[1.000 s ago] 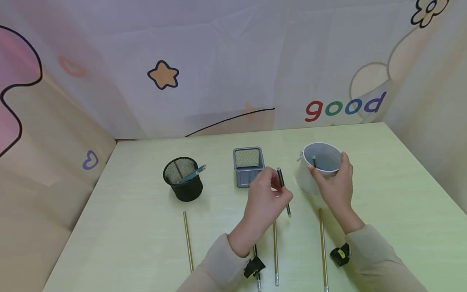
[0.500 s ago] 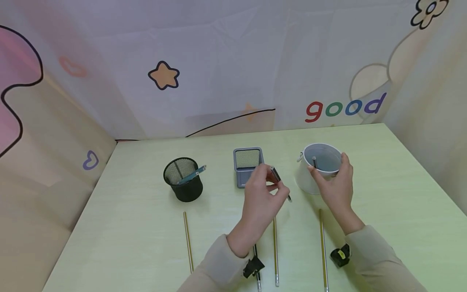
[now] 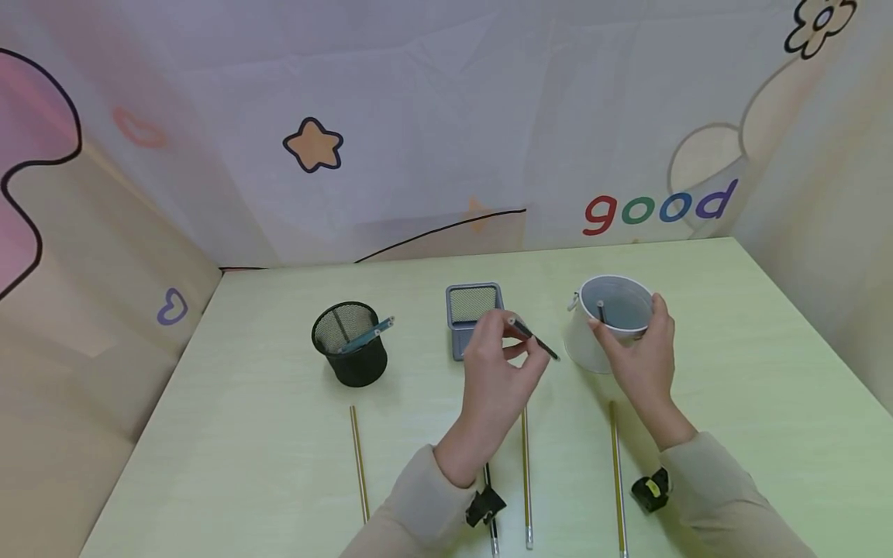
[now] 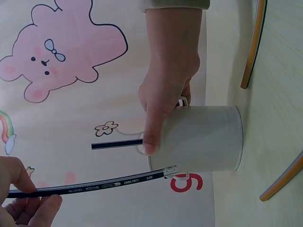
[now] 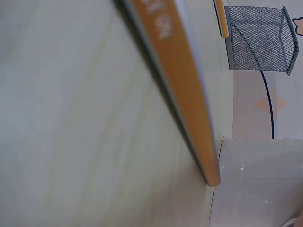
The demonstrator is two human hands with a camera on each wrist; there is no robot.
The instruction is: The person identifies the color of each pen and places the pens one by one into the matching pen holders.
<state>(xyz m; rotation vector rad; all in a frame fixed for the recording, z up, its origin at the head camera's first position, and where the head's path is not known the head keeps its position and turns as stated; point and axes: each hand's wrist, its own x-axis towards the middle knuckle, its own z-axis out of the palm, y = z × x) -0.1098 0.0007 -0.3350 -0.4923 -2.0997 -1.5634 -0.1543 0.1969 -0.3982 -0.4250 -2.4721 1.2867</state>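
Observation:
Between thumb and fingers, my left hand [image 3: 491, 380] pinches a black pencil [image 3: 536, 339] in the air, slanted down toward the bucket. In the left wrist view, that pencil [image 4: 104, 186] shows white lettering, and its eraser end overlaps the bucket's rim. My right hand [image 3: 643, 353] grips the rim of the white metal bucket [image 3: 586, 345], thumb on the near side, other fingers behind. Another dark pencil [image 3: 601, 311] stands leaning inside the bucket, sticking out past the rim in the left wrist view. The bucket's side [image 5: 260, 184] shows at the lower right in the right wrist view.
A grey square mesh holder [image 3: 474, 301] stands behind my left hand. Further left, a black round mesh cup [image 3: 359, 364] holds teal pencils [image 3: 366, 335]. Yellow pencils [image 3: 526, 480] and a black pencil [image 3: 494, 535] lie along the table's near side, partly beneath my sleeves.
The black pencil in my left hand has turned from nearly upright to slanted, its lower end swinging up toward the bucket. My left hand shifted slightly left and up; the right hand stayed put.

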